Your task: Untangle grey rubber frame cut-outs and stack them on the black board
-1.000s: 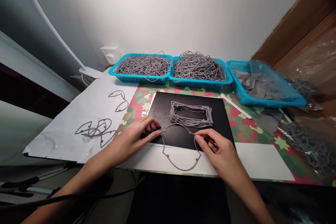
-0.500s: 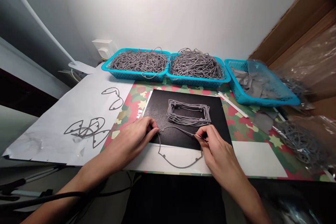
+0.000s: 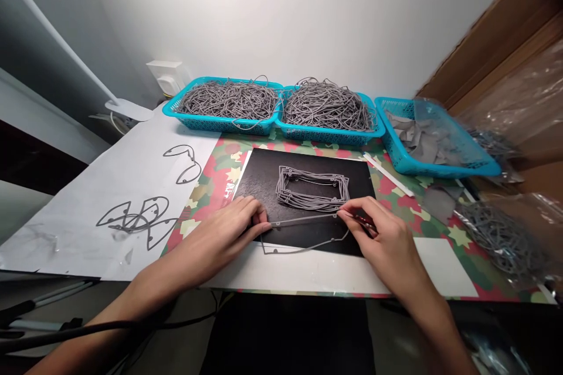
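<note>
A thin grey rubber gasket (image 3: pixel 303 220) with small round tabs is stretched between my hands over the front of a black board (image 3: pixel 259 187). My left hand (image 3: pixel 240 220) is closed, pinching its left corner. The right hand (image 3: pixel 382 228) is closed too, with thumb and forefinger on the opposite corner. A slim dark-red tool (image 3: pixel 364 221) lies within the right palm, mostly hidden. The gasket's far strand runs nearly straight, while the near strand sags towards me. Just behind it, a stack of similar gaskets (image 3: pixel 313 207) forms a rectangle on the board.
Two blue baskets (image 3: pixel 220 124) heaped with grey gaskets stand along the wall. Another blue basket (image 3: pixel 409 165) at right holds grey scraps. Loose gaskets (image 3: pixel 149 211) lie on white paper at left. A white strip (image 3: pixel 389 174) and a bag of grey strands (image 3: pixel 501 240) lie to the right.
The gasket's far strand has gone from arched to pulled nearly straight. My right hand has shifted right and slightly up, and the near strand has lifted. The whole view has moved a little.
</note>
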### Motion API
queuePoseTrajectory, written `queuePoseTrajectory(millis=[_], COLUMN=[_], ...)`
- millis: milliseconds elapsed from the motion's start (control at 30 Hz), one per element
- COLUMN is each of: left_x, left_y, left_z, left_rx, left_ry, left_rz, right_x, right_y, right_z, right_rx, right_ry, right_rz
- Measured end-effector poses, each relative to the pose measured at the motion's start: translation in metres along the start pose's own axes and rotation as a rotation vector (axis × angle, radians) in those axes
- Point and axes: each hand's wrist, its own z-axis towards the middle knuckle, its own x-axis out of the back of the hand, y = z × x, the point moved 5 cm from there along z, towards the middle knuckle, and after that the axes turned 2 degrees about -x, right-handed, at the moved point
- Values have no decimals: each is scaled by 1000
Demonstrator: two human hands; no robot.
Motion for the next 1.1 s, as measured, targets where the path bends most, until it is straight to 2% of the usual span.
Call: queuePoseTrajectory(millis=[133,400,567,733,933,1100], left_x=[10,12,14,11,10,8], left_y=[-2,-7,-5,-12,-9,-1], left_z=[6,25,25,27,14,9], left_rx=[95,91,114,108,69,22], left_ry=[-10,14,-29,-50,-29,-13], left_rz=[-20,-194,-208,-183,-88,-198], right_x=[-8,-11,-12,-18,-23,-20], right_y=[7,10,11,10,6,7], right_z=[-5,-9,-10,-11,-15,-16], right_rx=[8,17,-5,-6,112,101], right_ry=[-17,13,36,56,-8,-45], right_rz=[-23,-28,-44,-75,-177,-115])
